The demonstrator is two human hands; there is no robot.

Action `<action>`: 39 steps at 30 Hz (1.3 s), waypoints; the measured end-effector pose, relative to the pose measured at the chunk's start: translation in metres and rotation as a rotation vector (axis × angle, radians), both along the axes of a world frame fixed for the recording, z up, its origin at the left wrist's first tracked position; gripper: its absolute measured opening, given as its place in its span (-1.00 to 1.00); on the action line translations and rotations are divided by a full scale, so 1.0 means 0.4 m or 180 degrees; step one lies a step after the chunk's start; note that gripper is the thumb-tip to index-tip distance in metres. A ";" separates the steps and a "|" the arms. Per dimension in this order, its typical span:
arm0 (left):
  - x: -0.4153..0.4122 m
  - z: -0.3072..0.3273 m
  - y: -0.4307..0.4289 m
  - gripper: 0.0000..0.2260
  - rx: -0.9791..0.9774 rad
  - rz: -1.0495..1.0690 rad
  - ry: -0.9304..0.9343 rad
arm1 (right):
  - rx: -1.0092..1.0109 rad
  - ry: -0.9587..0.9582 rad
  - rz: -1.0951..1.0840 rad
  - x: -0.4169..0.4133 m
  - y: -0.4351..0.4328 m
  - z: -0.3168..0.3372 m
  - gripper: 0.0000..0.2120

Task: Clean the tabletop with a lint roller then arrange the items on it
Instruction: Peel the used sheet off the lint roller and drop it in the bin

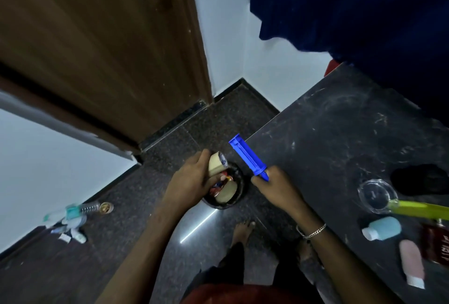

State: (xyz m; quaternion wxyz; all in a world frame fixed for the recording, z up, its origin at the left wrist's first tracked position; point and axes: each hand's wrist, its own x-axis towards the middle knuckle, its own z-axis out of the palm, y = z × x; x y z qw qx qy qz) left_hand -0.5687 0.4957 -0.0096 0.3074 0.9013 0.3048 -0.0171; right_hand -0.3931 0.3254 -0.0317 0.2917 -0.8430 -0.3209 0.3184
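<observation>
Blue lint-roller handle (247, 155), seemingly light and stiff, is being clenched at its narrow end by right hand (274, 186); left hand (192, 177) is clasping paper roll (217, 161).

Ahead of the right hand's (277, 186) grip on the blue lint roller handle (247, 155), the dark tabletop (340, 129) lies bare up to hanging dark blue fabric (352, 12). To that grip's right, nearer the person, a glass bowl (375, 195), black cloth (418, 178), yellow-green stick (420, 209), light blue bottle (384, 228) and pink bottle (411, 263) crowd the edge. Directly beneath the left hand's (192, 180) grip stands a black bin (240, 180) holding scraps.
</observation>
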 end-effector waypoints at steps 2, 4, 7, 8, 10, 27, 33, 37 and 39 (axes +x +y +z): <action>-0.012 -0.022 0.001 -0.55 -0.0071 0.0034 0.0026 | -0.0072 0.0042 0.0032 -0.018 0.012 -0.021 -0.60; -0.022 -0.047 0.004 -0.57 -0.0204 0.0095 0.0015 | -0.0111 0.0090 0.0025 -0.032 0.024 -0.040 -0.60; -0.031 -0.090 0.014 -0.65 -0.0547 0.0271 0.0021 | -0.0044 0.0179 -0.0040 -0.050 0.046 -0.071 -0.62; -0.033 -0.112 0.020 -0.66 -0.0672 0.0359 0.0047 | -0.0025 0.0184 -0.0064 -0.056 0.056 -0.088 -0.62; -0.037 -0.168 0.030 -0.68 -0.0860 0.0541 0.0133 | 0.0020 0.0183 -0.0124 -0.074 0.075 -0.136 -0.61; -0.058 -0.759 0.083 -0.64 -0.1063 0.0826 0.0293 | -0.0316 -0.0151 0.0033 -0.101 0.179 -0.694 -0.60; -0.040 -0.890 0.082 -0.63 -0.1173 0.0872 0.0398 | -0.0334 -0.0111 0.0068 -0.095 0.192 -0.786 -0.60; -0.025 -0.964 0.081 -0.52 -0.1254 0.0994 0.0510 | -0.0393 0.0113 -0.0209 -0.099 0.202 -0.805 -0.61; -0.017 -1.011 0.091 -0.48 -0.1213 0.0982 0.0646 | -0.0444 0.0232 -0.0356 -0.101 0.202 -0.815 -0.59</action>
